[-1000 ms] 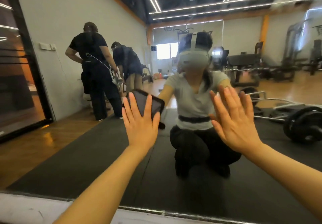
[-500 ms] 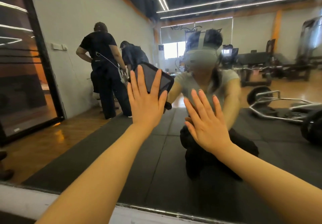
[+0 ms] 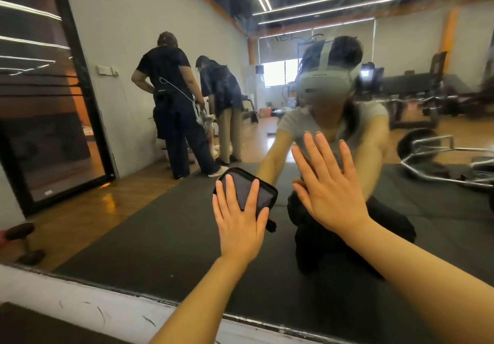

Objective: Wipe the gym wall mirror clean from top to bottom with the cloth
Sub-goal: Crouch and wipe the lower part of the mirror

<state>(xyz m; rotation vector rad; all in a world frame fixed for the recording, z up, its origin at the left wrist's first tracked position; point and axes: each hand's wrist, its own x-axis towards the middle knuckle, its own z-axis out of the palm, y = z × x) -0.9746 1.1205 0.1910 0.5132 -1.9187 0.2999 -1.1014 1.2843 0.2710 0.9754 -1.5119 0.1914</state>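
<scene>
While my left hand [image 3: 240, 226] is pressing the dark cloth [image 3: 247, 191] flat-fingered against the mirror [image 3: 160, 236], my right hand [image 3: 330, 185], at three o'clock, is resting open-fingered.

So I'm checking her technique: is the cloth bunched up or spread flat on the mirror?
Spread flat: the dark cloth lies against the mirror under the left hand's straight fingers.

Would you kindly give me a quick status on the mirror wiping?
Left hand flat, pressing dark cloth on mirror. Right hand flat on glass, bare. Nothing in the way.
</scene>
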